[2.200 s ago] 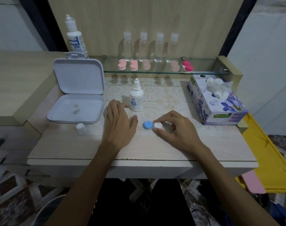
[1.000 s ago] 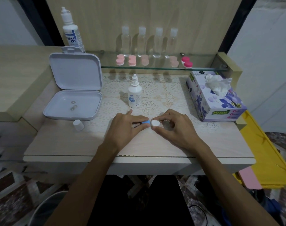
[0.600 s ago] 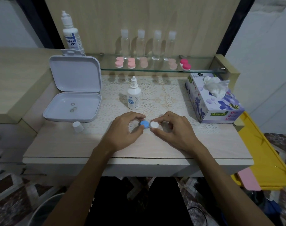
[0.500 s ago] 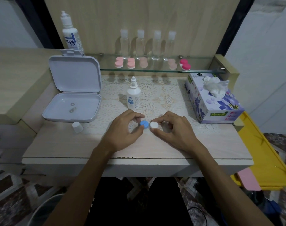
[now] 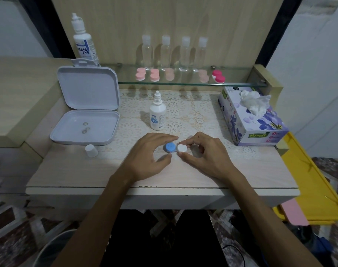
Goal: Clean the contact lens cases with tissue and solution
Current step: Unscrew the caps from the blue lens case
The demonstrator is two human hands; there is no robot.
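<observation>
A contact lens case with a blue cap [image 5: 170, 147] and a white cap [image 5: 182, 147] lies on the table [image 5: 87, 170] in front of me. My left hand [image 5: 147, 157] arches over the blue cap, index finger and thumb curled round it. My right hand [image 5: 204, 157] pinches the white cap between index finger and thumb. A small solution bottle [image 5: 157, 114] stands uncapped just behind the hands, and its white cap [image 5: 91, 150] sits apart on the left. The tissue box [image 5: 253, 122] stands at the right with a tissue sticking out.
An open white box [image 5: 85, 126] with small rings inside sits at the left. The glass shelf [image 5: 241, 84] at the back carries several pink lens cases [image 5: 154, 76], clear bottles [image 5: 166, 53] and a large solution bottle [image 5: 84, 41]. A yellow tray [image 5: 309, 180] hangs beyond the right edge.
My left hand came off the table and closed round the blue cap. My right hand has kept its pinch on the white cap. The case has stayed in place.
</observation>
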